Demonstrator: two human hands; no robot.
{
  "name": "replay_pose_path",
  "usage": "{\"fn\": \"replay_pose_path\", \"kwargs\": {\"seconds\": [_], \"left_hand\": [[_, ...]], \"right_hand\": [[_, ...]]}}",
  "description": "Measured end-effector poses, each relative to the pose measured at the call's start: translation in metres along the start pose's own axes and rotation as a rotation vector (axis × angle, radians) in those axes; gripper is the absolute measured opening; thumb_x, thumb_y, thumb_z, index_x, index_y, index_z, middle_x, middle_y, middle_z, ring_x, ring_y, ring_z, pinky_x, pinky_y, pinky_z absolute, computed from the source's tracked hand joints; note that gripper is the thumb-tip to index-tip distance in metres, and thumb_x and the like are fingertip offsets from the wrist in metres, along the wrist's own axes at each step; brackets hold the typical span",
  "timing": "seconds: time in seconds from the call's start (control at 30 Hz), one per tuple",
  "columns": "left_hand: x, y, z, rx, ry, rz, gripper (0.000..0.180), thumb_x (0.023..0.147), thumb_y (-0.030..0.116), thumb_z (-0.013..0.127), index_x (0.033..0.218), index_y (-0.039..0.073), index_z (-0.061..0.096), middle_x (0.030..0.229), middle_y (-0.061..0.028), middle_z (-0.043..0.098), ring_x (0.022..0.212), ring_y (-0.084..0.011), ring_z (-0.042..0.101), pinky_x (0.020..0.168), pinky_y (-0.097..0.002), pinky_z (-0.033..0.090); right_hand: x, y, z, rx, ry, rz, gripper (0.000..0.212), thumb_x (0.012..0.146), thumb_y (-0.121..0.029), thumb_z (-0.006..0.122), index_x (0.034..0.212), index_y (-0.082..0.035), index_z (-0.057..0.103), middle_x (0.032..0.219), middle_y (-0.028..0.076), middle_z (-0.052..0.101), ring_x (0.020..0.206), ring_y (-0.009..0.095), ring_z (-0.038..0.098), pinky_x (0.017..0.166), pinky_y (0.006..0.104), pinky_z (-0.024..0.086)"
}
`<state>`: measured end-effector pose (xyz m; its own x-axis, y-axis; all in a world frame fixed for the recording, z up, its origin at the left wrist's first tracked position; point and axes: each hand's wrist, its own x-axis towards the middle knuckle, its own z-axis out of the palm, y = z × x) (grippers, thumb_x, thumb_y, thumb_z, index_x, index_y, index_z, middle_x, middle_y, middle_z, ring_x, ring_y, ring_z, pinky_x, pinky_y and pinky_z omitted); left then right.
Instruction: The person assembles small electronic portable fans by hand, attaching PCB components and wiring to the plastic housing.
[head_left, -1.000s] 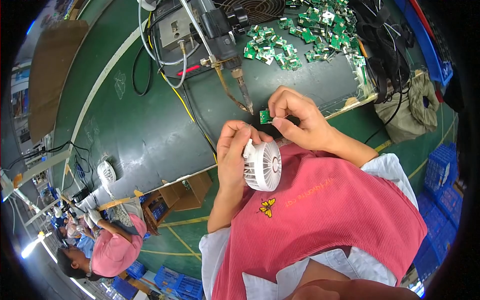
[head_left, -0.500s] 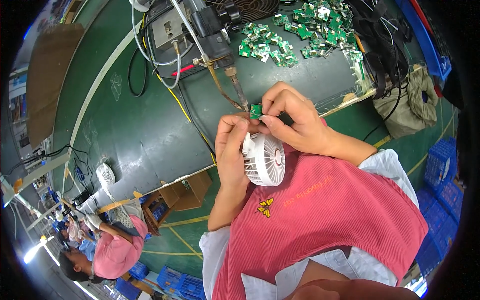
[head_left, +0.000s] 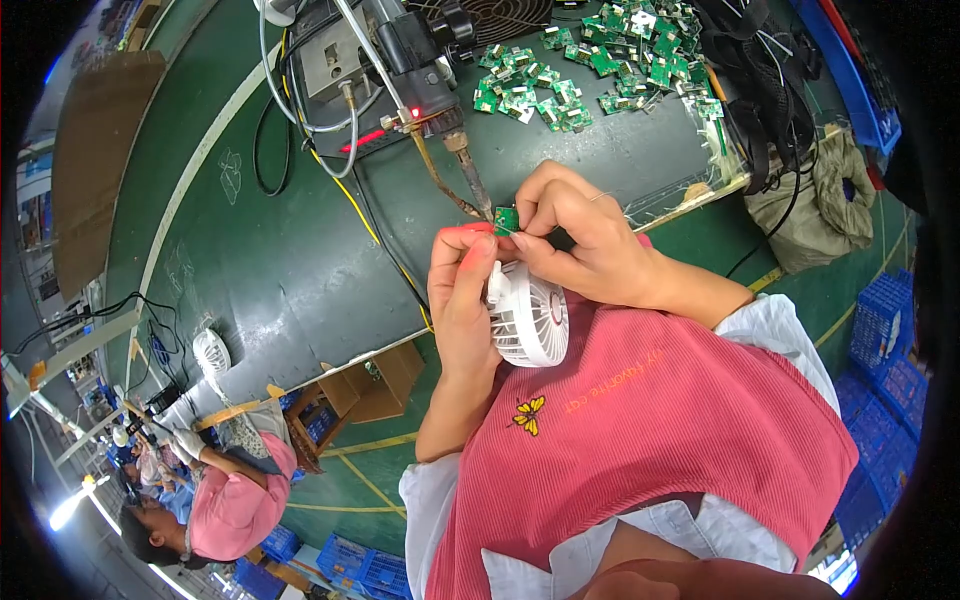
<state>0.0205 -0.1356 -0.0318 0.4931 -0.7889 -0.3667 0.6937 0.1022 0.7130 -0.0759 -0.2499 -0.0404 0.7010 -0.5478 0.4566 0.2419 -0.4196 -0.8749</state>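
Note:
My left hand (head_left: 462, 290) grips a small round white fan (head_left: 530, 318) by its edge, holding it against my pink apron. My right hand (head_left: 580, 228) pinches a small green circuit board (head_left: 506, 218) just above the fan, thin wires running between them. The board sits at the tip of a fixed soldering iron (head_left: 468, 180) that slants down from a grey machine (head_left: 350, 60). Both thumbs meet beside the board.
A heap of several green circuit boards (head_left: 590, 50) lies at the far side of the green bench (head_left: 280, 260). Another white fan (head_left: 212, 352) rests at the bench's left edge. Black cables (head_left: 760, 90) and blue crates (head_left: 885, 330) are on the right. A co-worker in pink (head_left: 235, 505) sits at lower left.
Both hands, the fan and the green board shifted slightly up and left, bringing the board against the soldering iron tip; over the last half second they stay nearly still.

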Motion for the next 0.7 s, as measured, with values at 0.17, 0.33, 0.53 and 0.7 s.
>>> {"fn": "replay_pose_path", "kwargs": {"seconds": [0.17,0.33,0.53,0.7], "left_hand": [[0.0010,-0.0004,-0.0002,0.003,0.008,0.009,0.004,0.091,0.009,0.051,0.089,0.006,0.051,0.092,-0.0022,0.056,0.079,-0.0084,0.055,0.070,-0.0221,0.045],[0.0009,0.0019,0.0035,0.006,0.008,0.029,0.004,0.091,0.009,0.051,0.088,0.006,0.051,0.092,-0.0019,0.056,0.079,-0.0078,0.055,0.070,-0.0217,0.045],[0.0021,0.0029,0.0041,0.021,0.006,0.043,0.006,0.092,0.010,0.051,0.088,0.006,0.051,0.088,-0.0025,0.056,0.077,-0.0079,0.055,0.069,-0.0216,0.045],[0.0011,0.0022,0.0063,0.018,0.009,0.049,0.007,0.092,0.010,0.050,0.088,0.006,0.051,0.085,-0.0036,0.058,0.076,-0.0081,0.055,0.068,-0.0217,0.045]], "right_hand": [[0.0013,0.0014,0.0009,-0.022,0.010,-0.016,0.022,0.072,0.004,0.062,0.075,0.000,0.041,0.079,0.012,0.048,0.061,0.021,0.051,0.051,0.0287,0.044],[0.0032,0.0013,0.0014,-0.034,0.011,-0.027,0.022,0.072,0.005,0.062,0.076,0.000,0.041,0.080,0.011,0.047,0.058,0.021,0.050,0.048,0.0288,0.042],[0.0045,0.0037,0.0020,-0.030,0.005,-0.027,0.022,0.071,0.005,0.062,0.076,-0.001,0.041,0.080,0.011,0.047,0.057,0.021,0.050,0.047,0.0288,0.041],[0.0062,0.0019,0.0023,-0.044,0.008,-0.042,0.023,0.071,0.004,0.062,0.076,-0.001,0.041,0.080,0.011,0.047,0.057,0.021,0.050,0.048,0.0294,0.041]]}}
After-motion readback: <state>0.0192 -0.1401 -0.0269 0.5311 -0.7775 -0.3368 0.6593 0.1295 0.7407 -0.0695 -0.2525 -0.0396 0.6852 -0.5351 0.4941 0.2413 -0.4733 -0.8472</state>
